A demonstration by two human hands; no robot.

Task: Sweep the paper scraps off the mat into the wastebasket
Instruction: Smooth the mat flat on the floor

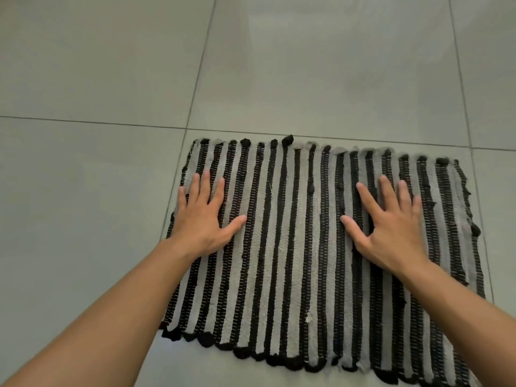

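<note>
A woven mat (293,247) with black and grey stripes lies flat on the tiled floor. My left hand (202,216) rests palm down on the mat's left side, fingers spread, holding nothing. On the mat's right side my right hand (391,222) lies flat in the same way, also with nothing in it. One tiny pale fleck (308,319) sits on the mat near its front edge. No other paper scraps show on the mat. No wastebasket is in view.
Grey floor tiles (97,65) with dark grout lines surround the mat on the left, at the back and on the right.
</note>
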